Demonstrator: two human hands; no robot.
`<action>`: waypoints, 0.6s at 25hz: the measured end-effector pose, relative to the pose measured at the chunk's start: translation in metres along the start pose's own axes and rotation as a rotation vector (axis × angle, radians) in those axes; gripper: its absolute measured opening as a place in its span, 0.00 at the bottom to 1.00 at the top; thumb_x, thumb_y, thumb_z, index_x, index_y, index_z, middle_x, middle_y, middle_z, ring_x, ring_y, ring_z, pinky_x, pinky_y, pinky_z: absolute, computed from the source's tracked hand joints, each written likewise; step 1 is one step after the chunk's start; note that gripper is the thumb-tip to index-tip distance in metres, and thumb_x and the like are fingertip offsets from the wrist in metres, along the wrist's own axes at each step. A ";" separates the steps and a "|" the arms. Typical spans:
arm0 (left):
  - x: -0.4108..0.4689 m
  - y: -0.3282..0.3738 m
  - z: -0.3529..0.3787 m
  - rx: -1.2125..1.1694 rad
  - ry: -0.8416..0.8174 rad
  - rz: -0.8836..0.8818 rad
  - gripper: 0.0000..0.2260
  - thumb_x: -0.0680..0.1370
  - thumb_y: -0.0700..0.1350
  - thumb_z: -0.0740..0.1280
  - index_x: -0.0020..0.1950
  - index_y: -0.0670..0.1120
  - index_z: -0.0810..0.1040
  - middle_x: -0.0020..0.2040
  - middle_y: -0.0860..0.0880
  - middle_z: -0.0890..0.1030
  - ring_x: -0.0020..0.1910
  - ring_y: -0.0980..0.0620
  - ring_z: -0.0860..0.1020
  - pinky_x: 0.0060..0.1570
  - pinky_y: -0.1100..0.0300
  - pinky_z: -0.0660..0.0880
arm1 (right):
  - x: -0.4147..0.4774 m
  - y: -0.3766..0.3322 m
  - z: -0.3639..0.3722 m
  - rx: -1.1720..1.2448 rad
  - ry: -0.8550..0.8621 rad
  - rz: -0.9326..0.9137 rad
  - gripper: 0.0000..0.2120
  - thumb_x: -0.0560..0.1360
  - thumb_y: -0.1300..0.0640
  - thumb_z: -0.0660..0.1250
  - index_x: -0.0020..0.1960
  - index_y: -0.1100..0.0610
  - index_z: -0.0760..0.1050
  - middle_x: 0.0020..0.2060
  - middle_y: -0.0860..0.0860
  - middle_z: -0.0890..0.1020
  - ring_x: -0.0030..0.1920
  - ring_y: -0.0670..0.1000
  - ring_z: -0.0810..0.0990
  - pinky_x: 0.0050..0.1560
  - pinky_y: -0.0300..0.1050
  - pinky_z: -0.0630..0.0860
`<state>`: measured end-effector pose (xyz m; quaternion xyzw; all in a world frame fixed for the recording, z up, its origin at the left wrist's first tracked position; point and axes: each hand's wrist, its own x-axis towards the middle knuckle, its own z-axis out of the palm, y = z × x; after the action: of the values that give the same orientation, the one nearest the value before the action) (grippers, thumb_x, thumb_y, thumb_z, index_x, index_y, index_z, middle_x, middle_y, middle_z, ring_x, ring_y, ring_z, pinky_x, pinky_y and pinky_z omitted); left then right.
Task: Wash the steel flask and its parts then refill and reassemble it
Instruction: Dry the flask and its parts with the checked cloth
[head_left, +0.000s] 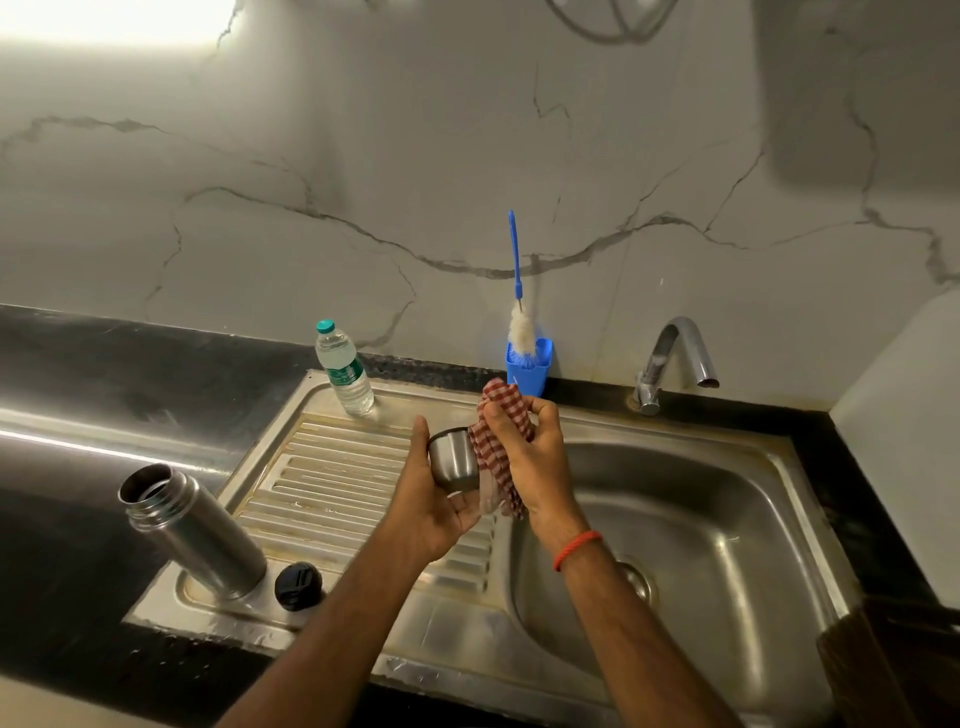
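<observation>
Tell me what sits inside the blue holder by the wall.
A bottle brush stands in the blue holder, handle up. The holder's front wall hides the brush's lower end and anything else inside.

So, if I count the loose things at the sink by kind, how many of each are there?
Steel flask parts: 2, flask and cup
Stopper: 1
Cloth: 1
Bottle: 1
Brush: 1
Holder: 1
Total: 7
</observation>
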<state>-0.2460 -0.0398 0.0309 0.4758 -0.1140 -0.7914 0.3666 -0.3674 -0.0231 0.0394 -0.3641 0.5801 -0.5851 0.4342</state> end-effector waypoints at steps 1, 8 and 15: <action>-0.001 -0.001 0.000 -0.050 -0.029 -0.037 0.38 0.74 0.73 0.63 0.61 0.39 0.80 0.50 0.37 0.85 0.45 0.40 0.86 0.42 0.46 0.85 | 0.002 0.001 -0.004 0.010 0.013 0.014 0.28 0.67 0.35 0.71 0.61 0.47 0.71 0.47 0.47 0.85 0.46 0.47 0.86 0.52 0.53 0.83; 0.006 -0.006 0.000 -0.138 0.042 0.001 0.28 0.77 0.66 0.66 0.62 0.44 0.76 0.52 0.39 0.82 0.46 0.42 0.81 0.41 0.49 0.80 | 0.012 -0.016 -0.038 0.166 -0.044 0.109 0.18 0.82 0.42 0.57 0.63 0.53 0.76 0.53 0.54 0.85 0.53 0.55 0.84 0.52 0.50 0.82; -0.002 -0.001 0.009 0.137 -0.066 0.135 0.36 0.79 0.70 0.57 0.65 0.40 0.78 0.57 0.36 0.84 0.56 0.38 0.84 0.52 0.44 0.81 | 0.011 -0.030 -0.035 -0.742 -0.525 -0.270 0.39 0.68 0.47 0.79 0.72 0.34 0.63 0.65 0.45 0.79 0.63 0.45 0.77 0.64 0.52 0.76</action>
<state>-0.2530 -0.0396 0.0364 0.4646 -0.2117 -0.7704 0.3818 -0.4064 -0.0219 0.0660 -0.7025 0.5679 -0.2778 0.3268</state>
